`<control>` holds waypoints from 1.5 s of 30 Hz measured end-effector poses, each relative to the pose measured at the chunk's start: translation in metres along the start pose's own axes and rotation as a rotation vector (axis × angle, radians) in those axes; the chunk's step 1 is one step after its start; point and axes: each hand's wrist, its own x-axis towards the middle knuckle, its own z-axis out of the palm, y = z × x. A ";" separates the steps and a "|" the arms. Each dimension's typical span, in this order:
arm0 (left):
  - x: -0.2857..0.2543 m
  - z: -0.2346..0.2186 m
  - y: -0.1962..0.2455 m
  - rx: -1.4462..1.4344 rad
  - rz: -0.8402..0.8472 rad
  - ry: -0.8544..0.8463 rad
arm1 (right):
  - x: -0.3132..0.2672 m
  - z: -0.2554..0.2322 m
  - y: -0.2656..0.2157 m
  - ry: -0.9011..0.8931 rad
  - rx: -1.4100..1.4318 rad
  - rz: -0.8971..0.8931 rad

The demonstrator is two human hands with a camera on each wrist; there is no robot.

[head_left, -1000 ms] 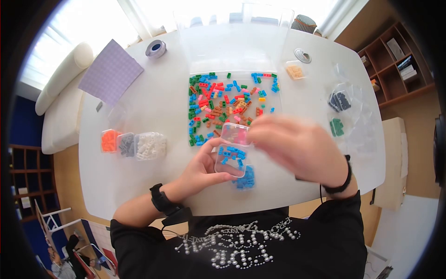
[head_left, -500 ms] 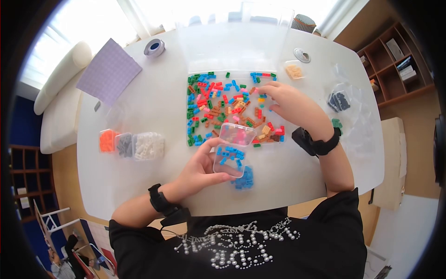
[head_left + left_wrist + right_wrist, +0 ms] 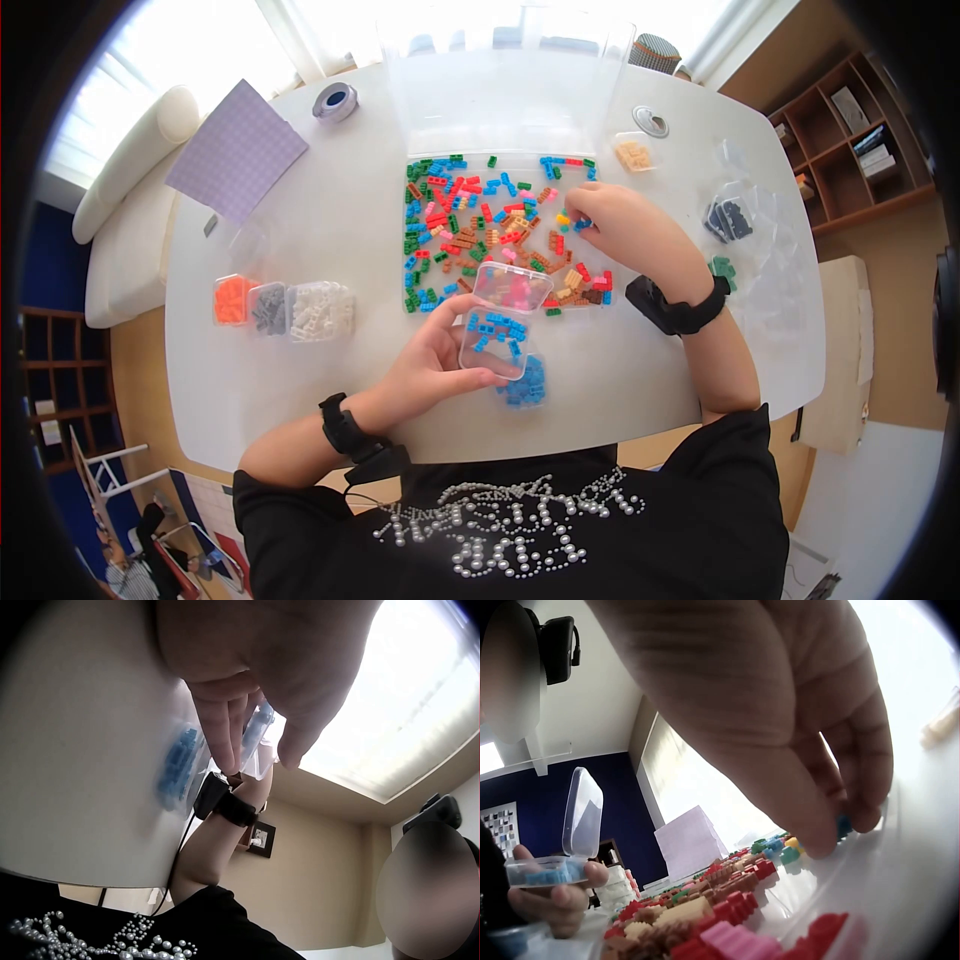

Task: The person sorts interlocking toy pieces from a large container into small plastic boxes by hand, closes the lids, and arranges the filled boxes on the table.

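Note:
My left hand [image 3: 440,352] holds a small clear box [image 3: 495,362] with blue bricks inside, its hinged lid [image 3: 513,287] raised. In the left wrist view, the thumb and fingers of the left hand [image 3: 262,667] lie on both sides of that box. At the right side of the large clear tray [image 3: 409,290], my right hand [image 3: 625,225] pinches a blue brick [image 3: 844,826] between thumb and fingers. Mixed bricks in red, green, brown, blue and pink [image 3: 739,943] are spread over the tray beside it.
Another box of blue bricks [image 3: 524,384] stands just below the held one. Boxes of orange [image 3: 232,300], grey [image 3: 270,311] and white pieces [image 3: 321,312] are at the left. Beige [image 3: 633,154], dark [image 3: 731,218] and green pieces [image 3: 723,271] lie at the right.
From above the held box, my right hand has moved up and right to the tray's right side, then slightly down there, closing its fingers on a blue brick. The left hand keeps its hold.

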 end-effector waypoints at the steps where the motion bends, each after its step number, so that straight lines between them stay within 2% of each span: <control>1: 0.000 0.000 0.000 0.000 -0.004 0.002 | 0.000 0.000 0.000 -0.013 0.000 0.007; 5: 0.000 0.001 0.002 0.020 -0.008 0.002 | -0.004 -0.009 -0.011 -0.001 -0.018 -0.009; 9: 0.000 0.002 0.004 0.006 -0.005 -0.009 | -0.033 -0.052 -0.074 0.085 0.171 -0.179; 10: 0.001 0.002 0.003 -0.013 -0.005 -0.019 | -0.039 -0.047 -0.084 0.080 0.172 -0.183; 12: 0.001 0.001 0.002 -0.022 -0.003 -0.017 | -0.045 -0.038 -0.101 0.133 0.130 -0.349; 15: 0.001 0.002 0.003 -0.018 0.000 -0.016 | -0.045 -0.027 -0.108 0.177 0.050 -0.377; 16: 0.002 0.002 0.002 -0.014 0.010 -0.008 | -0.045 -0.031 -0.107 0.171 0.043 -0.375; 19: 0.001 0.001 0.002 -0.031 -0.043 0.012 | -0.036 -0.045 -0.087 0.367 0.029 -0.113; 23: 0.001 0.000 0.002 -0.035 -0.040 -0.002 | -0.009 -0.043 -0.018 0.283 -0.083 0.059; 25: 0.001 0.003 0.005 -0.032 -0.021 0.000 | 0.000 -0.031 0.011 0.251 -0.076 0.057; 28: 0.001 0.002 0.003 -0.046 -0.010 -0.009 | 0.005 -0.017 0.020 0.201 -0.051 0.070; 33: 0.000 0.003 0.006 -0.056 -0.023 -0.006 | 0.010 -0.012 0.016 0.172 -0.029 0.102; 45: 0.001 0.003 0.007 -0.002 -0.035 -0.011 | 0.010 -0.001 0.011 0.172 -0.142 0.013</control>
